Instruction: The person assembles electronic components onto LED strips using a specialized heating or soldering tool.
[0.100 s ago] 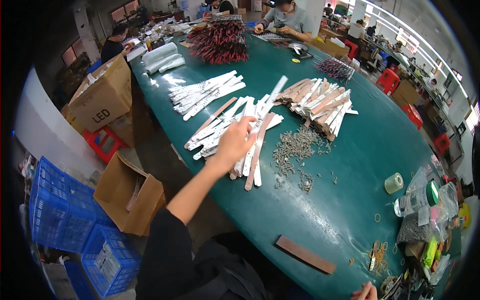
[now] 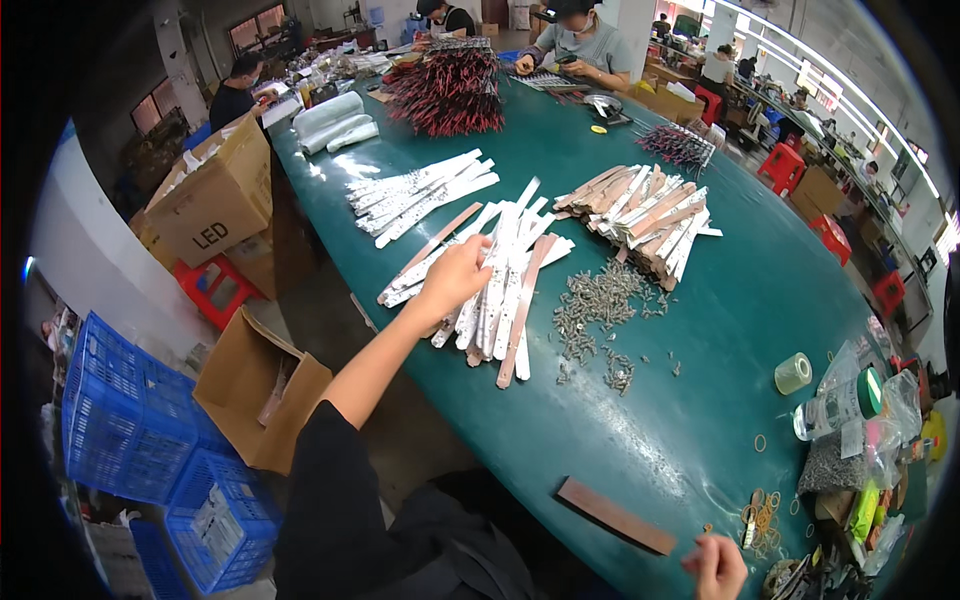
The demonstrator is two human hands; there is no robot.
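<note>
While reaching over the edge of the green table (image 2: 690, 430) with the left hand (image 2: 455, 282), touching the pile of white strips (image 2: 497, 312) with curled fingers; impossible to tell whether pinching a strip or merely pressing on top. Lying fanned within that pile, also a brown strip (image 2: 523, 318). At the lower right, keeping the right hand (image 2: 716, 567) loosely curled, just beside a dark brown bar (image 2: 615, 516) and near some rubber bands (image 2: 767, 522); impossible to tell whether grasping anything. Scattered to the right of the pile, small metal pieces (image 2: 592, 305). Beyond these, stacked crosswise, a mixed white-and-brown stack (image 2: 640, 215). Beyond the pile, spread apart, another white bundle (image 2: 425, 197); farther off, heaped, red and black wires (image 2: 445, 92)
</note>
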